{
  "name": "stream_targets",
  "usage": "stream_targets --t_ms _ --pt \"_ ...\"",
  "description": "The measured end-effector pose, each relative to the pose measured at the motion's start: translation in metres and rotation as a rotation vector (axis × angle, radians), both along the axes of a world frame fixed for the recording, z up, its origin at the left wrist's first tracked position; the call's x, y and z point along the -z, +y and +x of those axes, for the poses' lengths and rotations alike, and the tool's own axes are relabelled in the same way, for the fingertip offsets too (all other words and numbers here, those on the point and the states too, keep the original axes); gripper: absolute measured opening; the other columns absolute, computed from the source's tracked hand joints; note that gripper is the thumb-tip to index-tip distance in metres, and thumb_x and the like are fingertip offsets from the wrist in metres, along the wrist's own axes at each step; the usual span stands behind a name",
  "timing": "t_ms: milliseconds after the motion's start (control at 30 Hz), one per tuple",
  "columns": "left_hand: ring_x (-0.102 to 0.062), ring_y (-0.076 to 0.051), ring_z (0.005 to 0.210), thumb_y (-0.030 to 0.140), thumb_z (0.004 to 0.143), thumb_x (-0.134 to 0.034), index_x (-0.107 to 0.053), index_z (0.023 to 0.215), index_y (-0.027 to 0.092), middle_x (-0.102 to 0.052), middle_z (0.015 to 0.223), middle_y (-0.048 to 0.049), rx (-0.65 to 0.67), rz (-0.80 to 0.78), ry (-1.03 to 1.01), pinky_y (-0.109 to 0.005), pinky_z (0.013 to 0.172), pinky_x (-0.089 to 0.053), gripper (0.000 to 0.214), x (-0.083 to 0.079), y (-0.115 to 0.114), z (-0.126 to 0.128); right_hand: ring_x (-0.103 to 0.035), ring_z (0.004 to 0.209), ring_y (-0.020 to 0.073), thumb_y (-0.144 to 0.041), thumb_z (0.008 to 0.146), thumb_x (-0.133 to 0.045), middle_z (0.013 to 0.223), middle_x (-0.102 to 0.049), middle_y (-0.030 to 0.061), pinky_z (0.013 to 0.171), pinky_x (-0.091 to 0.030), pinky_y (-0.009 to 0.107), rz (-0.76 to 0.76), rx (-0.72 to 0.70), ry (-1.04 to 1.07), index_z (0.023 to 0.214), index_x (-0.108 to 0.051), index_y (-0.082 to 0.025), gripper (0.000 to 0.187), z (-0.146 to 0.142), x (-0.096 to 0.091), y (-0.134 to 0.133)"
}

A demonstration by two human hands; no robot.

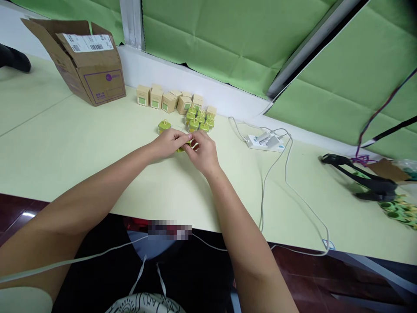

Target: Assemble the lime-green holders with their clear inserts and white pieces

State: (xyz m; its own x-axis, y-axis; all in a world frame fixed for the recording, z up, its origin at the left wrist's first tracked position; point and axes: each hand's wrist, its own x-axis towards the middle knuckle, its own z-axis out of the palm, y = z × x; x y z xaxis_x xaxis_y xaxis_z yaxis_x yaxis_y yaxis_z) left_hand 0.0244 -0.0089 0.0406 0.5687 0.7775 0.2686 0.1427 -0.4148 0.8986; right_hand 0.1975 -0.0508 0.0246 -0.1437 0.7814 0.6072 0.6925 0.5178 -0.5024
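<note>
Both hands meet over the table, fingers closed around a small green-lidded container point(181, 149) that they mostly cover. My left hand point(167, 143) pinches it from the left, while my right hand point(202, 152) grips it from the right with bent fingers. Just beyond my left hand stands a single green-lidded jar point(164, 126) with a small loop on top. Behind my right hand a cluster of similar green-lidded jars point(200, 119) sits close together. Several small brown cardboard boxes point(156, 96) with green labels line up behind them along the wall.
A large open cardboard carton point(104, 84) stands at the back left. On the right lie a white power strip point(265, 142) with plugged-in chargers and loose white cables point(306, 200). Farther right are a black frame-like object point(368, 180) and green pieces point(399, 213).
</note>
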Motion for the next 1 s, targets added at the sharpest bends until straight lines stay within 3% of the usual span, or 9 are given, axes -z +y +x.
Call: stream_targets --t_ms 400,767,833,900,1000 --pt "-0.034 -0.010 0.054 0.057 0.094 -0.059 -0.046 0.058 0.020 -0.035 0.052 0.0035 -0.038 -0.024 0.028 -0.029 0.052 -0.023 0.053 0.0028 0.0031 -0.0004 -0.065 0.079 0.0158 -0.020 0.088 -0.066 0.097 -0.068 0.0042 0.069 -0.060 0.029 -0.123 -0.007 0.048 0.097 -0.071 -0.020 0.011 -0.0019 -0.0011 0.0013" --pt "-0.034 -0.009 0.048 0.062 0.093 -0.061 -0.051 0.058 0.019 -0.039 0.051 0.0029 -0.002 -0.027 0.058 -0.028 0.049 -0.024 0.056 0.0001 0.0074 -0.0039 -0.064 0.075 0.0158 -0.023 0.096 -0.060 0.101 -0.068 0.0063 0.070 -0.056 0.030 -0.030 0.052 -0.103 0.099 -0.065 -0.020 0.006 -0.0069 0.0039 -0.0028" --pt "-0.034 -0.009 0.047 0.065 0.094 -0.058 -0.055 0.065 0.019 -0.040 0.052 0.0033 0.001 -0.092 0.017 -0.027 0.048 -0.025 0.055 -0.0001 0.0071 -0.0043 -0.065 0.075 0.0163 -0.027 0.096 -0.060 0.099 -0.070 0.0055 0.069 -0.056 0.030 -0.028 0.071 -0.059 0.098 -0.064 -0.021 0.007 -0.0056 0.0042 -0.0009" --pt "-0.039 -0.010 0.048 0.064 0.094 -0.060 -0.065 0.085 0.018 -0.048 0.057 0.0033 -0.001 -0.092 -0.006 -0.026 0.050 -0.030 0.047 0.0002 0.0068 -0.0050 -0.066 0.074 0.0171 -0.030 0.096 -0.061 0.095 -0.071 0.0048 0.069 -0.057 0.032 -0.035 0.115 0.000 0.097 -0.062 -0.022 0.009 -0.0033 0.0045 0.0015" --pt "-0.044 -0.009 0.053 0.053 0.091 -0.068 -0.068 0.118 0.021 -0.064 0.078 0.0016 -0.074 0.107 0.050 -0.025 0.056 -0.034 0.042 0.0009 0.0070 -0.0066 -0.068 0.072 0.0184 -0.036 0.093 -0.063 0.090 -0.073 0.0035 0.070 -0.057 0.034 -0.057 0.189 0.085 0.095 -0.061 -0.023 0.013 0.0003 0.0055 0.0044"
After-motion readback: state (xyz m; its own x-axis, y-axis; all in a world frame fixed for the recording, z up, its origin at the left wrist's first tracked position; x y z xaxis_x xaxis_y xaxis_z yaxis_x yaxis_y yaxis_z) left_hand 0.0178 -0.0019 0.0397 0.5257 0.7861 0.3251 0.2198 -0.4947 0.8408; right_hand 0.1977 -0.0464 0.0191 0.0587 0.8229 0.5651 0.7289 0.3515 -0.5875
